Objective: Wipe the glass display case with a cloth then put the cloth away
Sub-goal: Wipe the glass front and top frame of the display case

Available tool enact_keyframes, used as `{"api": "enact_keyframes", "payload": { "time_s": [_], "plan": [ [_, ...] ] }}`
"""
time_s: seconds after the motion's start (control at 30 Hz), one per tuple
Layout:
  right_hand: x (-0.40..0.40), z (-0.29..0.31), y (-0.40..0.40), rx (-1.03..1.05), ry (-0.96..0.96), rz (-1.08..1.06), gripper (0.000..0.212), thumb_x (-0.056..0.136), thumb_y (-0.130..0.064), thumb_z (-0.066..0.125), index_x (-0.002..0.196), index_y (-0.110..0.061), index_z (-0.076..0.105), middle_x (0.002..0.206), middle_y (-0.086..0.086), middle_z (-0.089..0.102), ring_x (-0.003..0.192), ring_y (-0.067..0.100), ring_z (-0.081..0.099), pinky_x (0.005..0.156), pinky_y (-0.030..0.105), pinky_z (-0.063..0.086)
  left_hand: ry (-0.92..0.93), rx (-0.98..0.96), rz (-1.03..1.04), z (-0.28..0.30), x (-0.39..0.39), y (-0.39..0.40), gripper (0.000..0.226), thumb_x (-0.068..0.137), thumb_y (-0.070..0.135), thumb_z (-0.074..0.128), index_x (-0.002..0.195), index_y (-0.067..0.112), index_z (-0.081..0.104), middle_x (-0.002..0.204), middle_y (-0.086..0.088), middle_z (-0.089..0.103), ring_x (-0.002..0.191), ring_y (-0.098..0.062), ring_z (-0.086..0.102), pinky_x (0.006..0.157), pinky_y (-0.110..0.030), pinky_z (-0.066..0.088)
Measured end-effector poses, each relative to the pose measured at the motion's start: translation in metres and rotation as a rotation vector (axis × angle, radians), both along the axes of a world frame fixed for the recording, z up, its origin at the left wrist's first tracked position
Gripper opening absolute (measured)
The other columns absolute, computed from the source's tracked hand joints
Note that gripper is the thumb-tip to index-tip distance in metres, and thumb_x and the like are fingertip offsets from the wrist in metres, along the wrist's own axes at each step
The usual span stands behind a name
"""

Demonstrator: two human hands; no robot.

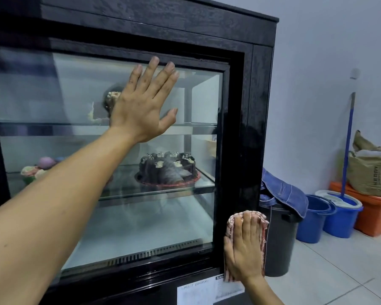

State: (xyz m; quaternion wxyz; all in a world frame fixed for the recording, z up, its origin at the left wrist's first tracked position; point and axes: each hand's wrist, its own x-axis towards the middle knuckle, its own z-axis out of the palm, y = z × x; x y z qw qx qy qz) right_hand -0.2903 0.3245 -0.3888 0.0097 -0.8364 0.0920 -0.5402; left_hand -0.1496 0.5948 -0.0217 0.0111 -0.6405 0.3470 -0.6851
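While the left hand [141, 102] is bracing flat, fingers spread, on the glass [141, 223], the right hand [243, 249] is pressing the cloth [263, 234] open-palmed against the black frame [235, 150], with unwiped glass lying leftward.

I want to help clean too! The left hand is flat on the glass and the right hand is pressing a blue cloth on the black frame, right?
Nearly. The head view shows the cloth is pink and white, not blue. The left hand is flat on the glass, and the right hand presses the cloth on the black frame.
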Motion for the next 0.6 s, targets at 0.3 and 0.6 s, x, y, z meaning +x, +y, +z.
{"api": "enact_keyframes", "payload": {
  "time_s": [0.3, 0.6],
  "plan": [
    [0.012, 0.272, -0.002, -0.042, -0.207, 0.057, 0.065, 0.108, -0.029, 0.032, 0.167, -0.009, 0.013, 0.175, 0.013, 0.003, 0.162, 0.023, -0.002, 0.131, 0.043, -0.005, 0.001, -0.005, -0.003, -0.001, 0.002, -0.001, 0.078, 0.104, 0.055, 0.034, 0.168, 0.017, 0.012, 0.175, -0.003, 0.009, 0.161, -0.031, 0.006, 0.131, -0.05, 0.005],
    [0.009, 0.239, 0.0, -0.033, -0.243, 0.064, 0.066, 0.108, -0.025, 0.036, 0.167, -0.009, 0.011, 0.175, 0.01, -0.001, 0.162, 0.021, -0.006, 0.131, 0.047, 0.0, -0.008, -0.002, 0.014, -0.001, 0.002, -0.001, 0.078, 0.104, 0.057, 0.031, 0.168, 0.016, 0.013, 0.175, -0.004, 0.01, 0.162, -0.03, 0.005, 0.13, -0.052, 0.01]
  ]
}}
